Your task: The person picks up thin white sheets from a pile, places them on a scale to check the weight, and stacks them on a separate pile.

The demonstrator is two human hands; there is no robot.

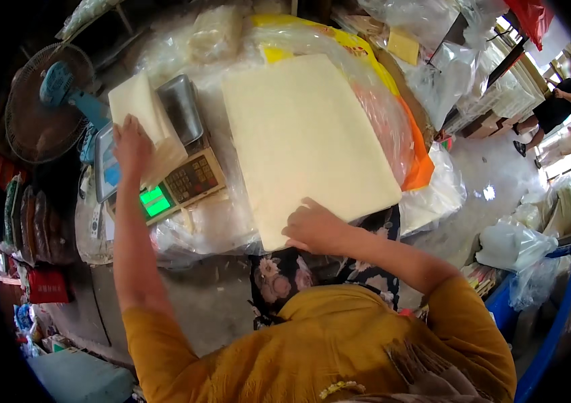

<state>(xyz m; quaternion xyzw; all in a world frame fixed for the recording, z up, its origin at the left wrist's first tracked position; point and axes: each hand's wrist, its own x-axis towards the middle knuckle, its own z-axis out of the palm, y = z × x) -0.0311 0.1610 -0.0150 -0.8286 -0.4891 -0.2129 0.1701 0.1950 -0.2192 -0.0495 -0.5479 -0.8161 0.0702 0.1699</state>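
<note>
A large stack of cream-coloured sheets (310,136) lies before me on plastic wrapping. My right hand (317,226) rests at its near edge with bent fingers; whether it grips a sheet is hard to tell. At the left, my left hand (133,146) reaches onto a smaller folded cream bundle (136,103), fingers on its near side. That bundle lies over a digital weighing scale (192,176) with a lit green display and a keypad. A dark metal tray (182,108) sits beside the bundle, on its right. The fingertips of my left hand are partly hidden against the bundle.
A blue fan (56,85) with a wire cage stands at the left beside a flat tray (109,163). Yellow and orange plastic sacking (419,161) lies beyond the stack. Wrapped goods fill shelves on the right. Two people (557,108) are far off at the upper right. A blue frame (562,307) stands lower right.
</note>
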